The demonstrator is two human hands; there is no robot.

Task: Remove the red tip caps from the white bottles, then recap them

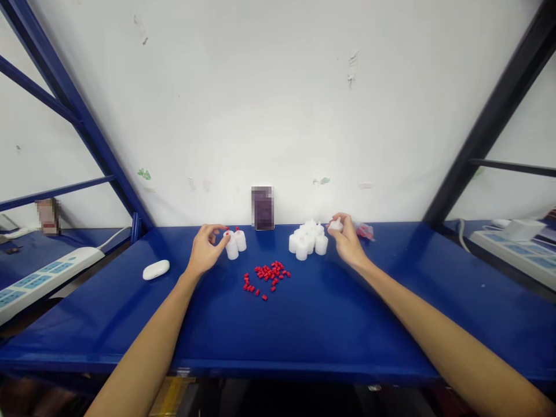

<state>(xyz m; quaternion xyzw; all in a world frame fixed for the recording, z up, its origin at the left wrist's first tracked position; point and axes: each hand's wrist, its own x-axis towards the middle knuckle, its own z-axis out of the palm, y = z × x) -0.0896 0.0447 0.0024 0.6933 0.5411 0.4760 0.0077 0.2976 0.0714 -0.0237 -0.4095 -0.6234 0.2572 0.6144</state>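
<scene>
Two white plastic bottles with small red caps stand left of centre on the blue table. My left hand (207, 248) has its thumb and index finger closed at the top of the nearer capped bottle (232, 248), by its red cap. The other capped bottle (241, 240) is just behind it. My right hand (347, 240) is closed around a white bottle (336, 225) with a bare pointed nozzle, tilted and off the table. Beside that hand stands a cluster of white bottles (302, 249), with uncapped nozzles where their tops show. Loose red caps (267, 272) lie scattered between my hands.
A dark rectangular object (263, 208), blurred out, leans on the wall. A white oval case (156, 270) lies at left. A clear bag with something red (365, 231) is behind my right hand. Power strips (47, 278) and blue shelf posts (93, 136) flank the table (304, 330).
</scene>
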